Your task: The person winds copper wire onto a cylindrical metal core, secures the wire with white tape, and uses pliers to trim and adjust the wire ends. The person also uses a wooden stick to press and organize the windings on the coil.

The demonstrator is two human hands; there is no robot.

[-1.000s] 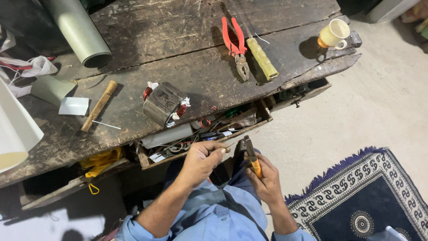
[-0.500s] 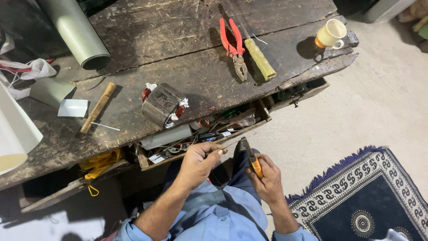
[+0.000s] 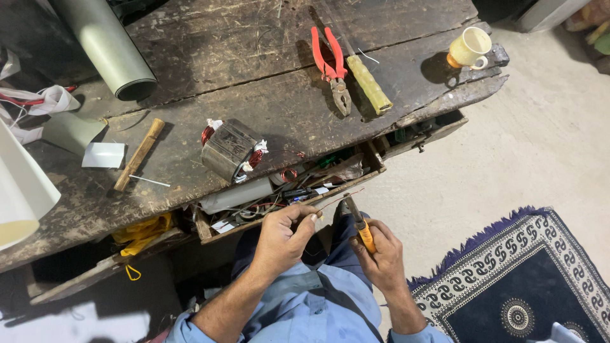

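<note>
Head cam, looking down at both hands in front of the table (image 3: 267, 114), over my lap.

L hand (image 3: 283, 238): grip pinched together on a thin copper wire (image 3: 337, 198), thumb + fingertips at its near end. Wire runs up-right from the pinch toward the open drawer (image 3: 286, 190), ends just beside the tool tip. Can't tell if wire touches the tip.

R hand (image 3: 380, 254): grip clamped on a small tool (image 3: 357, 219) w/ orange handle, dark metal tip pointing up-left toward the wire. Looks like small pliers/cutter, too small to tell which.

Both hands near each other, just below the drawer front. Drawer is pulled out under the table edge, full of wires + small parts, a pale tube along its back.

On the table:
- transformer (image 3: 229, 149) w/ copper windings, near the front edge, just above the drawer
- red pliers (image 3: 332, 63) + yellow-handled tool (image 3: 368, 82) side by side, upper right
- cup (image 3: 470, 47) at far right corner
- wooden stick (image 3: 138, 154) left of the transformer, white card (image 3: 105, 154) just beside it
- grey roll (image 3: 105, 44) upper left

Floor: patterned rug (image 3: 527, 279) at lower right, well apart from the table.
</note>
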